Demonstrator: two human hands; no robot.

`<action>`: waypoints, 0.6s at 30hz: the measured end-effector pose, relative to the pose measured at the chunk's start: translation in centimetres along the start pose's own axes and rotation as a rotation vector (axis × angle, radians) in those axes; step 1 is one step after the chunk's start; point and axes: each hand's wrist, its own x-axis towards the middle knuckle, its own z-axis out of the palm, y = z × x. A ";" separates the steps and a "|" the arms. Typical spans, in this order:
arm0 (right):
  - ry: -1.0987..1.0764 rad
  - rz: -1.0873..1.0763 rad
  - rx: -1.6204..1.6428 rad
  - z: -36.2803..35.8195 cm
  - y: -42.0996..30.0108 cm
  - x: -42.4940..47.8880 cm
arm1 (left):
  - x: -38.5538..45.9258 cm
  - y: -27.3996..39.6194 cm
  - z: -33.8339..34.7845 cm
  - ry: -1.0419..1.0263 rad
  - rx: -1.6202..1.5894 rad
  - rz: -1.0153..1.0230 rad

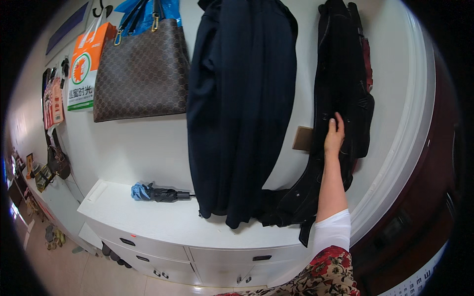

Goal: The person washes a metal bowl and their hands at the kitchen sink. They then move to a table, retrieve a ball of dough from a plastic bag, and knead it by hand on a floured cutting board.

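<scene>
My right hand (pixel 335 135) reaches up to a long black garment (pixel 339 74) hanging on the wall at the right; its fingers touch or nearly touch the cloth, and whether they grip it cannot be told. The garment's lower end spreads over the white cabinet top. Left of it hangs a dark navy jacket (pixel 242 111), its hem down at the cabinet top. A brown patterned handbag (pixel 142 74) hangs further left, with blue plastic in it. A folded umbrella (pixel 161 194), blue and black, lies on the cabinet top. My left hand is out of view.
The white cabinet (pixel 148 218) with drawers stands along the wall. An orange and white plastic bag (pixel 83 70) hangs at the left. A brown square plate (pixel 303 138) is on the wall behind the black garment. A dark red door (pixel 414 177) is at the right; shoes (pixel 53 236) lie at the far left.
</scene>
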 end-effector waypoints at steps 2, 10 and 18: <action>-0.118 -0.057 0.092 -0.9 1.6 0.6 | -0.5 0.1 1.4 -0.023 -0.003 -0.025; -0.471 -0.047 -0.291 -0.1 -0.4 -2.7 | -1.3 2.2 2.7 -0.021 0.028 0.044; -0.290 -0.028 -0.606 -3.9 0.7 -1.5 | -1.3 -1.4 2.1 -0.023 0.002 -0.061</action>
